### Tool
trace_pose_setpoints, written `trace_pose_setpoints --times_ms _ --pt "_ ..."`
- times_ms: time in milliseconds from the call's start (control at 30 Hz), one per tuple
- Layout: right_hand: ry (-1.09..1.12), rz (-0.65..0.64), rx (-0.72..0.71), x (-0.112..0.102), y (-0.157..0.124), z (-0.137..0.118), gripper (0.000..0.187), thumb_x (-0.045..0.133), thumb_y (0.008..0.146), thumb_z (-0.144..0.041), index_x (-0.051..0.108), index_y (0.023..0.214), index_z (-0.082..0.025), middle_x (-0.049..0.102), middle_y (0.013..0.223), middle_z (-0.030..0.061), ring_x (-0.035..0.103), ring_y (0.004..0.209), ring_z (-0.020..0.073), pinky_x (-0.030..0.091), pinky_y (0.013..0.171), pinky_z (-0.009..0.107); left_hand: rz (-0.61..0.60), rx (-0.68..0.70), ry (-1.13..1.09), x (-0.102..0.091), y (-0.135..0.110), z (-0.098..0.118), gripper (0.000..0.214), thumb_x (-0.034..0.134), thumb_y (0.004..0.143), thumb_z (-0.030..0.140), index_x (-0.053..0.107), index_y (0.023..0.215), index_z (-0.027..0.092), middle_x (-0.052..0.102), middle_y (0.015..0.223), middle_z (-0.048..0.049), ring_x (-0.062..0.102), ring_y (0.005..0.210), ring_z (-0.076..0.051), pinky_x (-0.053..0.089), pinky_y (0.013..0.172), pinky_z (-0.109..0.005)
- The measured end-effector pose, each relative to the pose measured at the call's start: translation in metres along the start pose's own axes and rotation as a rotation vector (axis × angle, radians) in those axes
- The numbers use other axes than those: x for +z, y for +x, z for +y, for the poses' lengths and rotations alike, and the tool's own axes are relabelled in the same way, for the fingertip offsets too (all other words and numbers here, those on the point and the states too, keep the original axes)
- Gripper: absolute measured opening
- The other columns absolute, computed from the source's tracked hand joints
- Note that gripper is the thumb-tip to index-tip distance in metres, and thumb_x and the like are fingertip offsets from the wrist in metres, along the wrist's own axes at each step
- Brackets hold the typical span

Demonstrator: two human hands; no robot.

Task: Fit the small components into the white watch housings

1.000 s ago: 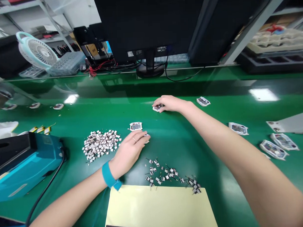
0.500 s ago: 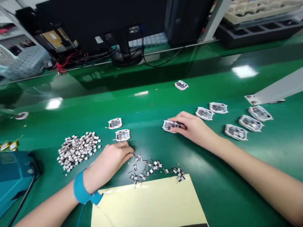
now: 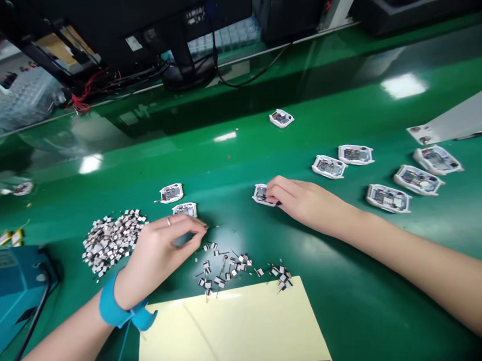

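Note:
My left hand (image 3: 164, 243), with a ring and a blue wrist strap (image 3: 121, 308), is pinched at thumb and forefinger; a thin dark bit shows at the tips, too small to name. Just behind it, a white watch case (image 3: 185, 209) with electronics inside is partly covered by the fingers. Another such case (image 3: 172, 193) lies beyond. My right hand (image 3: 299, 198) has its bent fingers closed on the right end of an open white watch case (image 3: 261, 193), which lies on the green bench. Something black shows under those fingers. Small silver-and-black parts with leads (image 3: 228, 268) lie scattered in front.
A heap of small silver parts (image 3: 114, 240) lies left, near a blue box (image 3: 18, 293). Several watch cases (image 3: 387, 198) sit at right, one (image 3: 281, 118) farther back. Yellow paper (image 3: 230, 328) lies in front. A monitor stand (image 3: 187, 72) and white bracket (image 3: 452, 120) stand behind.
My left hand has risen from beside the loose parts to the near watch case, partly covering it. My right fingers have shifted farther over their case. The view has moved a little.

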State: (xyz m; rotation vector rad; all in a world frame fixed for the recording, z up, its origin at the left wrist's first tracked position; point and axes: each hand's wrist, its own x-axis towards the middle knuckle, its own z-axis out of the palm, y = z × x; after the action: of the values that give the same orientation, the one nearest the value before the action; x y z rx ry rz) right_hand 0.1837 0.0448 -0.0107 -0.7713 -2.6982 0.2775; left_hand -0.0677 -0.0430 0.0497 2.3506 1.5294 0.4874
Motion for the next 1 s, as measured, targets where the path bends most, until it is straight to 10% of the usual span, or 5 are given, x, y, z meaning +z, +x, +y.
trace_pose_setpoints --times_ms 233,467,700,1000 --pt "0.332 0.063 0.082 -0.001 0.003 0.007 0.004 0.042 0.086 -0.015 0.044 0.082 -0.014 0.047 0.088 0.0054 0.049 0.071 0.0093 0.045 0.063 0.019 -0.027 0.205 -0.085 0.042 0.079 0.022 0.016 0.055 0.074 0.008 0.063 0.085 0.015 0.063 0.074 0.0004 0.059 0.063 -0.009 0.047 0.06 -0.018" --pt "0.342 0.073 0.338 -0.006 -0.003 0.011 0.006 0.043 0.083 -0.014 0.044 0.077 -0.014 0.049 0.075 0.0044 0.048 0.063 0.0123 0.042 0.058 0.025 -0.011 0.356 0.029 0.067 0.081 0.014 0.014 0.048 0.081 0.013 0.062 0.081 0.011 0.064 0.082 -0.0066 0.06 0.076 -0.017 0.048 0.07 -0.028" --pt "0.505 0.128 0.192 -0.028 -0.013 -0.003 0.031 0.059 0.077 -0.018 0.05 0.107 -0.014 0.053 0.095 0.0037 0.047 0.061 0.0068 0.043 0.056 0.02 -0.137 0.045 -0.322 0.044 0.08 0.034 0.011 0.056 0.071 0.006 0.063 0.076 0.014 0.062 0.075 0.0013 0.057 0.061 -0.006 0.046 0.06 -0.016" --pt "0.576 0.33 0.096 -0.033 -0.012 -0.029 0.009 0.059 0.077 -0.007 0.063 0.084 -0.012 0.063 0.08 0.0029 0.057 0.068 0.0043 0.044 0.054 0.012 -0.295 -0.17 -0.678 0.03 0.074 0.045 0.016 0.057 0.07 0.004 0.066 0.078 0.014 0.064 0.08 0.0009 0.061 0.068 -0.007 0.05 0.063 -0.013"
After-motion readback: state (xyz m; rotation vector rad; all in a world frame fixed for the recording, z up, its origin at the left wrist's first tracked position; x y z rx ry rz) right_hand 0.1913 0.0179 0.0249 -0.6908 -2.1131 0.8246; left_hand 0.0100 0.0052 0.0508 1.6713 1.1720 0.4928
